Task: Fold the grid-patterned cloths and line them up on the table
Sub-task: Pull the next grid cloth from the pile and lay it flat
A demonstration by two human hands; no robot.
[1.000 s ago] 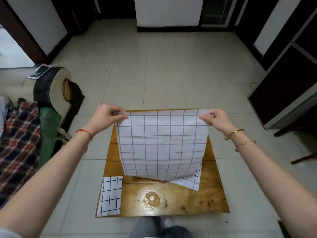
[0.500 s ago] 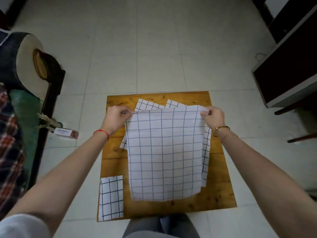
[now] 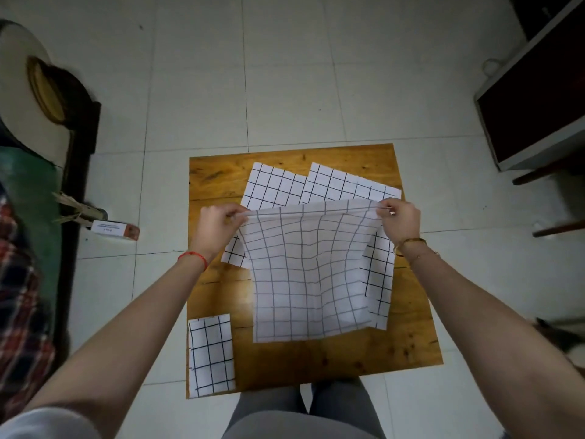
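Observation:
A white grid-patterned cloth [image 3: 310, 280] hangs above the wooden table [image 3: 215, 179], its lower edge resting on the wood near me. My left hand [image 3: 218, 224] pinches its top left corner and my right hand [image 3: 400, 221] pinches its top right corner. Under and behind it lie more unfolded grid cloths [image 3: 319, 185], spread across the far half and right side of the table and partly hidden by the held one. A folded grid cloth [image 3: 211, 354] lies flat at the near left corner of the table.
A small white and brown box [image 3: 115, 230] lies on the tiled floor left of the table. Dark wooden furniture with a plaid fabric [image 3: 19, 296] stands along the left. A dark cabinet [image 3: 535, 103] stands at the far right. My knees [image 3: 300, 413] are at the table's near edge.
The view tilted down toward the table. Both hands lowered the held cloth from upright in the air, and its lower edge now lies on the table over the other cloths.

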